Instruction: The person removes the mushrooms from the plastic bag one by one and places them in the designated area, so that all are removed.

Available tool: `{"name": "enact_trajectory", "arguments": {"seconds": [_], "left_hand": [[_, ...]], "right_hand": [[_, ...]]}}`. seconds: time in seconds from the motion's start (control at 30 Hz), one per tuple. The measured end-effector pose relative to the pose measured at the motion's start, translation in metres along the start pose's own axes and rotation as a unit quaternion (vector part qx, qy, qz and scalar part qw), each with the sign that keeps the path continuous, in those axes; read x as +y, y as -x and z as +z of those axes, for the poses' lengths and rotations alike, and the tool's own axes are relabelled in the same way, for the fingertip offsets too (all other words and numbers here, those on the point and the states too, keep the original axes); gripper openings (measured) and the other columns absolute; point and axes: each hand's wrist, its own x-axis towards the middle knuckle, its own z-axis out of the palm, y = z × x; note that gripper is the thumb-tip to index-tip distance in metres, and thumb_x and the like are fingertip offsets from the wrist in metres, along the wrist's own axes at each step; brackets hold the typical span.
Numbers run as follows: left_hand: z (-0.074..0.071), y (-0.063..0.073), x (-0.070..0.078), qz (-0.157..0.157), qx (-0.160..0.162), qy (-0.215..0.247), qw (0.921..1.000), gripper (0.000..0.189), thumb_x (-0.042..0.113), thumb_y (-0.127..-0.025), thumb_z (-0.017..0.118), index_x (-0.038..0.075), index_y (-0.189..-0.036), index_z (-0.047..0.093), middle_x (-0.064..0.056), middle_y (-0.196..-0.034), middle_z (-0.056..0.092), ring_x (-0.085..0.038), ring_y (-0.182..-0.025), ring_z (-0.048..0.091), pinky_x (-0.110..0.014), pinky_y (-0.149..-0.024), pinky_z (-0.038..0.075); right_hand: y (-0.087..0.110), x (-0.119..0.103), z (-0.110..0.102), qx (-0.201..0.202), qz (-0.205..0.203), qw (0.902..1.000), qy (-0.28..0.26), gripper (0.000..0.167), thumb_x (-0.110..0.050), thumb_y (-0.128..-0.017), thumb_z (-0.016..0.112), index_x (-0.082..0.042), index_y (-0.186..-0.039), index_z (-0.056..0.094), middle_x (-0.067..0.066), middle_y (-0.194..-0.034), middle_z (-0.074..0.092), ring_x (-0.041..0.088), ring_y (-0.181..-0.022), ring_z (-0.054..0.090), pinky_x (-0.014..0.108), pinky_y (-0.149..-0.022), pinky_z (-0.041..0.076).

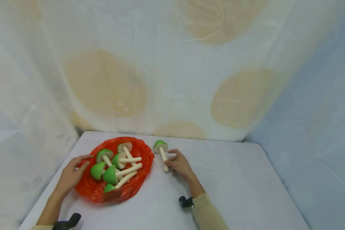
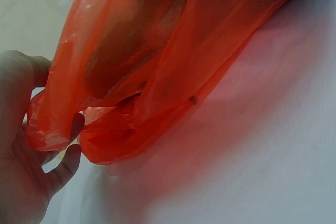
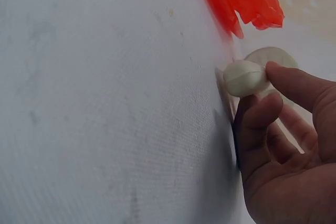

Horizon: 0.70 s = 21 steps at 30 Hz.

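Note:
A toy mushroom (image 1: 163, 156) with a green cap and a long cream stem lies on the white table, cap pointing to the back. My right hand (image 1: 179, 165) pinches the near part of its stem; in the right wrist view the thumb and fingers meet the round stem end (image 3: 242, 80). Left of it sits an open red plastic bag (image 1: 147, 167) holding several similar mushrooms (image 1: 110, 175). At the bag's left side my left hand (image 1: 71, 176) grips the folded edge, with red film (image 2: 58, 114) between thumb and fingers in the left wrist view.
The white table (image 1: 233, 179) stretches to the right of the bag. A pale curtain with tan round spots (image 1: 106, 83) hangs behind the table's back edge, and pale sheets (image 1: 319, 127) hang at both sides. Dark wrist cameras (image 1: 185, 202) sit on both forearms.

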Motion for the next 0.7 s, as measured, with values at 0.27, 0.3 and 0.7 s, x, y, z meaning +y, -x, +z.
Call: {"name": "enact_trajectory", "arguments": {"seconds": [0.27,0.3,0.7], "left_hand": [[-0.0003,0.0006,0.0017,-0.006,-0.002,0.0,1.0,0.042,0.036,-0.107,0.046,0.01,-0.137,0.059,-0.023,-0.14,0.049,-0.037,-0.116,0.046,-0.046,-0.081,0.048],[-0.0002,0.0007,0.0017,-0.006,-0.002,0.0,1.0,0.042,0.036,-0.107,0.046,0.01,-0.137,0.059,-0.023,-0.14,0.049,-0.037,-0.116,0.046,-0.046,-0.081,0.048],[-0.0005,0.0011,0.0015,-0.001,-0.003,0.003,1.0,0.042,0.037,-0.107,0.046,0.011,-0.137,0.059,-0.022,-0.14,0.05,-0.035,-0.116,0.046,-0.045,-0.081,0.048]], "right_hand": [[-0.0014,0.0007,0.0032,0.003,0.007,0.9996,0.028,0.045,-0.02,-0.089,0.077,-0.013,-0.128,0.057,0.008,-0.098,0.068,0.021,-0.071,0.059,0.029,-0.055,0.052],[-0.0015,0.001,0.0033,0.003,0.007,0.9995,0.03,0.044,-0.02,-0.089,0.077,-0.013,-0.128,0.058,0.008,-0.098,0.068,0.021,-0.071,0.06,0.029,-0.055,0.052],[-0.0008,0.0001,0.003,-0.004,0.014,0.9994,0.032,0.043,-0.021,-0.087,0.078,-0.015,-0.126,0.059,0.008,-0.103,0.067,0.021,-0.074,0.06,0.029,-0.056,0.051]]}}
